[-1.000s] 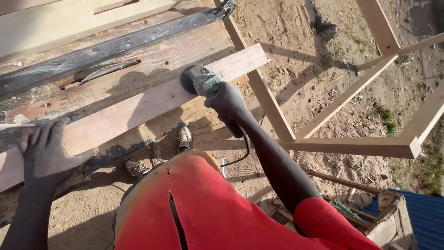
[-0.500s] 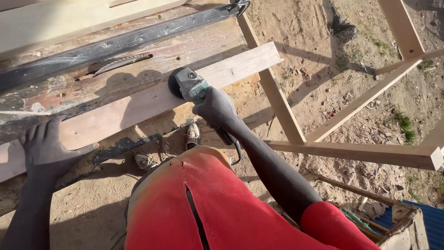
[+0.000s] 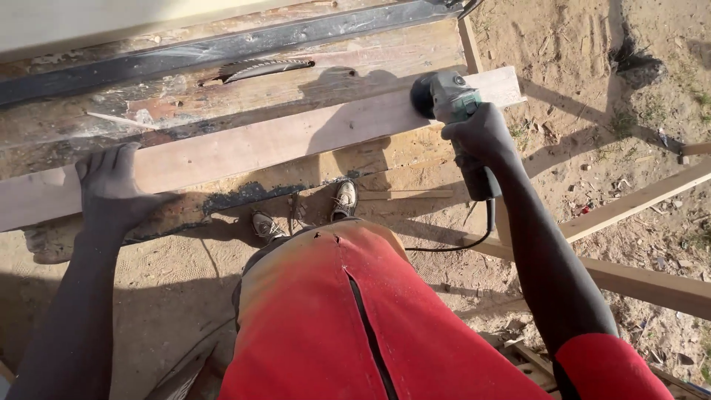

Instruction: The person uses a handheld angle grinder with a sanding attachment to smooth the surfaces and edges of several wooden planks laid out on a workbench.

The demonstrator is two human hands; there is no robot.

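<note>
The right hand [image 3: 483, 135] is wrapped tight round the angle grinder [image 3: 453, 104], its disc on the long plank [image 3: 259, 148] near the bench's [image 3: 222, 96] right edge; the left hand [image 3: 112, 187] (fingers spread flat) presses the plank's other end at the bench's front edge

Pale smooth wooden plank [image 3: 259, 144]; rough, stained wooden bench [image 3: 222, 96]; matt green plastic grinder [image 3: 452, 96]; toothed metal blade [image 3: 259, 68].
</note>
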